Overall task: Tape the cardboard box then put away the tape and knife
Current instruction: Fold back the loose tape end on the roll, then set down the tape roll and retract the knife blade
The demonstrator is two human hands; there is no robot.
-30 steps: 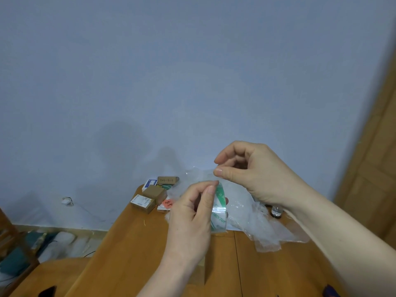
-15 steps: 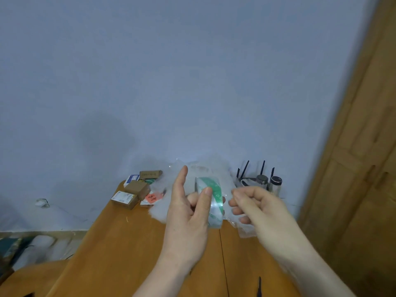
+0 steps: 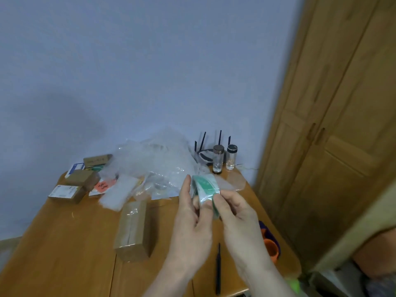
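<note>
A roll of clear tape (image 3: 205, 187) with a green and white core is held up above the wooden table (image 3: 64, 249). My left hand (image 3: 191, 221) grips the roll from the left. My right hand (image 3: 236, 215) pinches its lower right edge with thumb and fingers. The cardboard box (image 3: 132, 229) lies on the table left of my hands, with shiny tape along its top. A thin black knife (image 3: 218, 269) lies on the table below my hands, pointing away from me.
Crumpled clear plastic bags (image 3: 154, 163) fill the table's far middle. Small boxes (image 3: 72, 187) are stacked at the far left. Two glass jars (image 3: 224, 158) and a black router stand at the far right. An orange and purple object (image 3: 270, 243) sits at the right edge. A wooden wardrobe (image 3: 334, 133) is on the right.
The view has dropped and swung right, bringing the box and knife into sight. My right hand came down from above the roll and now pinches its lower right edge.
</note>
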